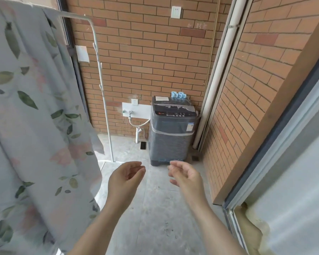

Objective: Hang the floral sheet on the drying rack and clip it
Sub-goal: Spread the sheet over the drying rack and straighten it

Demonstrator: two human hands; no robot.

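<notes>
Closest in, both forearms reach out over the bare concrete floor [155,223]. The left hand [126,176] and the right hand [185,174] hover side by side with a gap between them. Their palms are turned toward each other and their fingers are loosely curled, gripping nothing.

Just left of the left arm hangs the floral sheet [35,126]. It is draped over the top bar of the drying rack [102,83] and falls in long folds past the bottom of view. Its right-hand edge runs down close beside the left forearm, though I cannot tell if it touches. At the top, the sheet stops short of the rack's corner, leaving a stretch of bare bar before the bend. From there the white upright drops to its foot on the floor, just beyond the left hand.

On the right, a sliding door frame [276,162] and a brick wall [250,85] angle inward. This makes the floor a corridor that narrows toward the back.

At the far end, a grey washing machine [170,137] stands against the back wall, tucked beside a white drainpipe [216,80] in the corner. A row of pale blue clips [178,94] rests on the rear edge of its top. A strip of open floor lies between the rack's upright and the machine. Behind it, a tap [130,113] and hose are on the wall, and a small dark object [143,145] lies flat on the ground.
</notes>
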